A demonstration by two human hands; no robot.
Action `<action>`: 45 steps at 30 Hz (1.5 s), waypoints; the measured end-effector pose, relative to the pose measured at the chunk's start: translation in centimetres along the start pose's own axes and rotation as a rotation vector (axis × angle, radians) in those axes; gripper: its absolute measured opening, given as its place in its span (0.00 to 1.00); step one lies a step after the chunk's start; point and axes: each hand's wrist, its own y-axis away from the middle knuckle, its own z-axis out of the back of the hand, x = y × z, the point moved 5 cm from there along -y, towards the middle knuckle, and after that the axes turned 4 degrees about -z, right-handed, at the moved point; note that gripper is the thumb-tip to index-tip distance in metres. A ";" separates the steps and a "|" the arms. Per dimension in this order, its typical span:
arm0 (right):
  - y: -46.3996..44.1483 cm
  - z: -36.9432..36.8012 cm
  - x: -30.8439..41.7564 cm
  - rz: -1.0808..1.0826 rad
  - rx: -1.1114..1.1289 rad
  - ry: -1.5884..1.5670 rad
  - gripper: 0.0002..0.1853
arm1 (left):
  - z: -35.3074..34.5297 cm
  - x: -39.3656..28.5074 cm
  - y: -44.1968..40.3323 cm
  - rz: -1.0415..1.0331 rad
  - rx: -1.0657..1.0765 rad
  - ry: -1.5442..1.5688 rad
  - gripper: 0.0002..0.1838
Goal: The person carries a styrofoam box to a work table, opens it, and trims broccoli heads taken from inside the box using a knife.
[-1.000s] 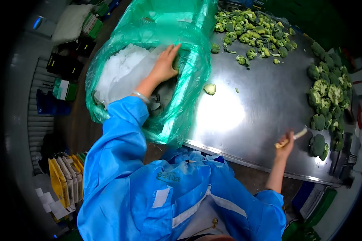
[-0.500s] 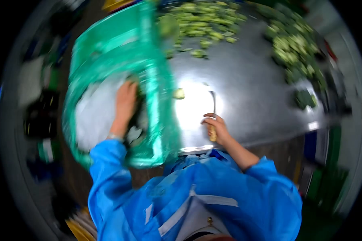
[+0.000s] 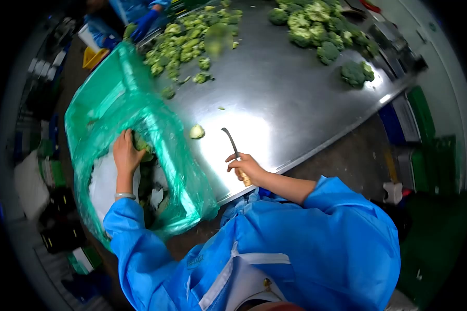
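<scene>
My left hand (image 3: 126, 155) is inside a crate lined with green plastic (image 3: 179, 181), its fingers round a green broccoli head (image 3: 141, 144). White ice (image 3: 101, 181) lies in the crate beside my wrist. Over the metal table (image 3: 290, 114), my right hand (image 3: 248, 168) holds a knife (image 3: 231, 141) by its wooden handle, the curved dark blade pointing away from me. A pale cut stem piece (image 3: 197, 131) rests on the table between the crate and the knife.
Many small broccoli pieces (image 3: 184, 44) lie at the table's far left, and larger broccoli heads (image 3: 316, 23) at its far right. One head (image 3: 354, 73) sits near the right edge. Beyond the crate, a co-worker's blue-gloved hand (image 3: 144, 26) shows near a yellow container (image 3: 94, 57).
The view has turned. My right hand has come from the table's right side toward the crate, and the knife now points away from me. My left hand has closed round the broccoli in the crate.
</scene>
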 end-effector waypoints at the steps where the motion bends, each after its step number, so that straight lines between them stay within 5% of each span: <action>1: 0.6 0.3 0.1 -0.002 0.001 0.008 0.15 | 1.1 0.5 0.4 0.059 -0.009 0.058 0.43; 5: 2.3 0.9 2.4 0.078 0.051 0.172 0.15 | 7.2 1.3 2.6 0.306 -0.166 0.226 0.39; 7: 4.0 -1.3 4.7 0.138 0.117 0.264 0.15 | 9.8 2.4 4.9 0.534 -0.398 0.652 0.35; 9: 5.1 -4.5 7.0 0.209 0.177 0.359 0.23 | 12.6 1.7 7.0 0.691 -0.525 1.206 0.30; 12: 7.0 -10.3 10.3 0.454 0.289 0.471 0.36 | 13.3 -2.4 8.8 0.669 -0.689 1.128 0.20; 13: 7.5 -12.1 11.2 0.591 0.325 0.527 0.44 | 13.7 -5.8 7.9 0.730 -0.698 1.436 0.29; 16: 9.1 -15.2 13.3 0.787 0.241 0.673 0.55 | 12.4 -13.3 8.0 0.905 -0.677 1.658 0.28; 19: 9.2 -14.1 14.1 0.872 0.194 0.630 0.51 | 10.8 -18.6 8.4 0.976 -0.591 1.717 0.26; 21: 8.4 -11.4 14.3 0.636 0.286 0.570 0.48 | 10.5 -20.1 9.1 0.999 -0.387 1.734 0.25; 29: 7.1 -5.2 11.7 0.305 0.297 0.681 0.36 | 5.8 -24.2 12.7 1.260 0.186 2.122 0.30; 30: 7.2 -4.3 12.0 0.321 0.294 0.714 0.33 | 5.6 -25.0 12.5 1.291 0.229 2.270 0.30; 33: 10.3 -2.4 14.4 1.125 0.121 1.094 0.24 | 5.1 -26.8 12.2 1.438 0.210 2.410 0.30; 34: 10.8 -2.3 13.9 1.165 0.138 1.264 0.24 | 4.8 -27.2 12.0 1.504 0.166 2.405 0.30; 39: 10.7 -2.5 12.0 1.169 0.087 1.790 0.24 | 4.5 -29.8 11.0 1.611 0.198 2.323 0.30; 45: 8.0 -0.7 9.5 0.946 0.052 1.667 0.19 | 4.2 -30.2 12.6 1.644 0.256 2.247 0.25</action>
